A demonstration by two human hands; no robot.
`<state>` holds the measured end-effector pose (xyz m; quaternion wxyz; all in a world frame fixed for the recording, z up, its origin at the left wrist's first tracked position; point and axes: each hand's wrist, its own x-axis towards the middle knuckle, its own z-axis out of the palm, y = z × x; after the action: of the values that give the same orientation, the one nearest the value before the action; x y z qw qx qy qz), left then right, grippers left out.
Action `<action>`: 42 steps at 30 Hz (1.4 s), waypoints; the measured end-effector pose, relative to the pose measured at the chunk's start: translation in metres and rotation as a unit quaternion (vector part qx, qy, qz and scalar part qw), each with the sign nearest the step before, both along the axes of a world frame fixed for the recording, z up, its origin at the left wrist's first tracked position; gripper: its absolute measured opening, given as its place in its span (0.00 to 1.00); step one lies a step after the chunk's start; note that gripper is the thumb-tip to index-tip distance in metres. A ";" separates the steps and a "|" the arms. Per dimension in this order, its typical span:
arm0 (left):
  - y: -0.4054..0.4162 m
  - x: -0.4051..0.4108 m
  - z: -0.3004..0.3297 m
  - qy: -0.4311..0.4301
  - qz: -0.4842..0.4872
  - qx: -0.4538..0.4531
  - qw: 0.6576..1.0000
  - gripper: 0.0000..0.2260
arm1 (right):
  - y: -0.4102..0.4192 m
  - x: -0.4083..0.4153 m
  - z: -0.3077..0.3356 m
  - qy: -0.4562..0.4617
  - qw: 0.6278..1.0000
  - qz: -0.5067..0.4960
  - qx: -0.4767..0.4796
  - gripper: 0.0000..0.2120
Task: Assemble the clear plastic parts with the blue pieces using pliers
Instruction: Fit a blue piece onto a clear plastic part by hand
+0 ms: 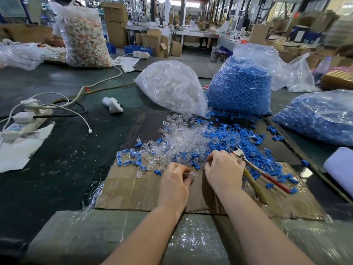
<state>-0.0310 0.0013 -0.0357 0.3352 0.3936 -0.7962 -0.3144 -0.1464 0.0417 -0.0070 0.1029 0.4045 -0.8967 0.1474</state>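
1. Head view: the pliers [256, 169] lie under the right hand [223, 170], long axis running from the metal nose at upper left to the handles, one red and one wrapped, at lower right.
2. The right hand's fingers curl down over the pliers' head; whether they actually grip it is hidden. The left hand [174, 178] pinches a clear plastic part [191, 175], small and hard to make out.
3. Loose clear parts [177, 140] and blue pieces [238, 138] are heaped on taped cardboard [129, 190] over a dark bench, in a cluttered workshop.

Bare flattened brown cardboard [129, 190] lies open toward the bench's near edge; three bulging clear plastic bags [240, 88] wall the far side.
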 end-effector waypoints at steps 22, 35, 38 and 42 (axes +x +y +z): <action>0.002 0.005 0.000 0.100 0.049 0.075 0.991 0.14 | -0.008 0.020 -0.010 0.058 0.996 0.059 0.045 0.10; 0.000 0.007 0.001 0.126 0.043 0.094 0.987 0.08 | 0.028 0.028 -0.018 0.038 0.983 0.076 -0.161 0.08; 0.000 0.007 0.002 0.126 0.019 0.101 0.987 0.11 | 0.032 0.030 -0.022 0.007 0.974 0.090 -0.206 0.09; 0.001 0.009 0.002 0.107 -0.002 0.083 0.991 0.18 | 0.035 0.030 -0.024 -0.035 0.963 0.103 -0.246 0.07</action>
<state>-0.0218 0.0019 -0.0334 0.3840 0.3822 -0.7276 -0.4209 -0.1164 0.0767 -0.0307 0.1524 0.4514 -0.7895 0.3871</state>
